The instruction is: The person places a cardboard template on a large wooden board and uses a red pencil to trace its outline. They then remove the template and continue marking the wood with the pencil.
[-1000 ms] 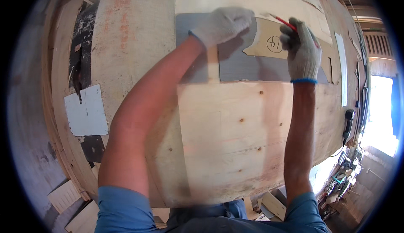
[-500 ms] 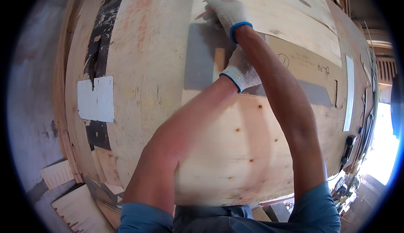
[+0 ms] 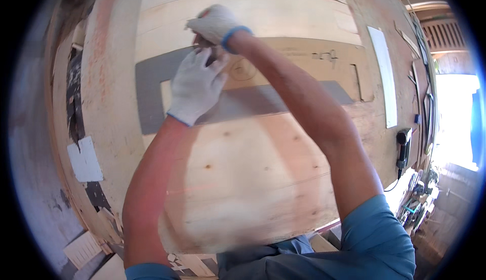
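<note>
A flat grey-and-brown board (image 3: 152, 95) with straight edges and a notch lies on the pale plywood sheet (image 3: 243, 173). My left hand (image 3: 195, 85), in a white knit glove with a blue cuff, rests on the board's left part, fingers spread. Just above it, at the board's far edge, is my gloved right hand (image 3: 215, 24), its fingers closed round what looks like a thin reddish pencil (image 3: 195, 38). Most of the pencil is hidden by the glove, and motion blurs this hand. Handwritten marks show on the board's brown part.
A white strip (image 3: 383, 77) lies toward the sheet's right side. Near the right edge sits a black corded power tool (image 3: 403, 151). At the left are a white piece (image 3: 85, 159) and a dark, worn strip (image 3: 75, 97). Offcuts (image 3: 82, 248) lie lower left.
The view has shifted, so the board appears further left. My right hand has come nearer to my left hand. My left hand, partly hidden before behind the right forearm, now shows whole.
</note>
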`<control>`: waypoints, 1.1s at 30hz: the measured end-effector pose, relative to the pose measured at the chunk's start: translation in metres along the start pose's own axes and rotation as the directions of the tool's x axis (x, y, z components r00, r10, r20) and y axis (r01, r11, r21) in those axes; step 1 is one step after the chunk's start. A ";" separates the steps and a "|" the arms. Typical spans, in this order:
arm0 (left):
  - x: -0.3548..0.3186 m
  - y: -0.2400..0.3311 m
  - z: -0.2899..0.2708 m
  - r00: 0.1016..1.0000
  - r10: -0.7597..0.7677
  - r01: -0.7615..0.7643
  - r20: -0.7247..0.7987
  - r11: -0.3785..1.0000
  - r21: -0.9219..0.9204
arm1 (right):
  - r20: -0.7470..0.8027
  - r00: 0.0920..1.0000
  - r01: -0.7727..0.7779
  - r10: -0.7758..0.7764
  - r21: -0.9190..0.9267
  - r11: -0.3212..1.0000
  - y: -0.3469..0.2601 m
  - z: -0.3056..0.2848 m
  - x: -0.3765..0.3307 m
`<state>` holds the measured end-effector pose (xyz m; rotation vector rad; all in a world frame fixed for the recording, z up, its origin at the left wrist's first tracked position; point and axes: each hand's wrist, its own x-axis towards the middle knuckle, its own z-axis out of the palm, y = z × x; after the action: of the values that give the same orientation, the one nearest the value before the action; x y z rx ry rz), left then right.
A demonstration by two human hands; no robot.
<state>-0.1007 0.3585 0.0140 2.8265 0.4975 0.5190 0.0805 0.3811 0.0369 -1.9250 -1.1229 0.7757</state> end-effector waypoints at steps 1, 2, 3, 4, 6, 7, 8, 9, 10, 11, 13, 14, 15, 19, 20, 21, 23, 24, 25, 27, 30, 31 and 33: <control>0.001 0.001 -0.001 0.996 0.055 -0.053 -0.067 0.998 0.039 | 0.052 0.996 -0.075 0.069 0.113 0.991 0.015 -0.034 -0.014; 0.001 0.001 -0.001 0.999 0.037 -0.034 -0.037 0.998 0.059 | 0.112 0.985 -0.153 0.131 0.216 0.964 0.031 -0.068 -0.026; -0.001 0.000 -0.001 1.000 0.019 -0.018 -0.008 0.997 0.079 | 0.067 0.991 -0.123 0.114 0.160 0.979 0.048 -0.101 -0.038; -0.002 -0.001 0.002 1.000 0.002 -0.004 0.021 0.995 0.097 | 0.022 0.995 -0.099 0.097 0.099 0.990 0.067 -0.132 -0.049; 0.000 0.002 0.006 1.000 0.006 -0.009 0.029 0.995 0.098 | -0.036 0.982 -0.174 0.183 0.176 0.969 0.105 -0.197 -0.072; 0.001 0.003 0.006 0.999 0.007 -0.011 0.036 0.995 0.101 | -0.067 0.972 -0.215 0.227 0.155 0.964 0.120 -0.229 -0.085; 0.000 0.003 0.005 0.999 0.002 -0.007 0.046 0.994 0.107 | -0.088 0.961 -0.249 0.263 0.144 0.958 0.134 -0.257 -0.094; 0.002 0.006 0.006 0.999 -0.001 -0.004 0.049 0.995 0.102 | -0.109 0.947 -0.293 0.302 0.088 0.952 0.151 -0.291 -0.104; 0.002 0.006 0.005 0.998 -0.010 0.004 0.057 0.994 0.113 | -0.120 0.936 -0.329 0.332 0.044 0.943 0.169 -0.316 -0.112; 0.001 0.004 0.004 0.997 -0.030 0.022 0.072 0.993 0.116 | -0.187 0.918 -0.354 0.350 0.016 0.935 0.176 -0.336 -0.123; 0.000 0.004 0.002 0.996 -0.042 0.033 0.074 0.992 0.124 | -0.282 0.886 -0.392 0.369 -0.029 0.919 0.200 -0.375 -0.139; 0.001 0.006 0.004 0.996 -0.044 0.034 0.074 0.992 0.121 | -0.317 0.871 -0.412 0.376 -0.052 0.910 0.218 -0.396 -0.146; 0.001 0.008 0.007 0.996 -0.052 0.042 0.079 0.992 0.117 | -0.340 0.865 -0.397 0.370 -0.010 0.918 0.233 -0.411 -0.152; 0.001 0.011 0.008 0.996 -0.056 0.047 0.068 0.990 0.131 | -0.507 0.786 -0.425 0.354 -0.026 0.905 0.267 -0.429 -0.181; -0.002 0.010 0.006 0.997 -0.058 0.049 0.056 0.988 0.148 | -0.531 0.738 -0.413 0.417 0.133 0.901 0.269 -0.424 -0.197; -0.006 0.009 0.002 0.997 -0.053 0.045 0.052 0.988 0.146 | -0.533 0.711 -0.407 0.458 0.220 0.887 0.253 -0.410 -0.210; 0.002 0.013 0.003 0.999 -0.028 0.023 0.041 0.991 0.133 | -0.614 0.698 -0.334 0.368 0.176 0.926 0.296 -0.411 -0.252; 0.004 0.015 0.005 0.999 -0.034 0.030 0.034 0.992 0.121 | -0.653 0.675 -0.321 0.344 0.160 0.934 0.313 -0.408 -0.274; 0.005 0.016 0.004 0.998 -0.048 0.044 0.027 0.991 0.128 | -0.592 0.699 -0.304 0.402 0.263 0.916 0.315 -0.396 -0.292; 0.012 0.017 0.009 1.000 0.006 -0.003 -0.026 0.993 0.116 | -0.598 0.695 -0.348 0.398 0.204 0.915 0.314 -0.374 -0.322; 0.002 -0.007 0.011 0.973 -0.168 0.205 -0.158 0.945 0.256 | -0.536 0.726 -0.490 0.431 0.037 0.871 0.272 -0.314 -0.321; -0.003 -0.014 0.014 0.945 -0.236 0.303 -0.228 0.894 0.331 | -0.576 0.740 -0.458 0.348 -0.052 0.887 0.279 -0.309 -0.314; -0.006 -0.017 0.017 0.865 -0.337 0.484 -0.373 0.759 0.436 | -0.643 0.745 -0.406 0.177 -0.227 0.885 0.299 -0.303 -0.308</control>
<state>-0.1048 0.3692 -0.0076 2.9742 1.4941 0.7798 0.3181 -0.0837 -0.0179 -2.4522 -0.5718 0.0520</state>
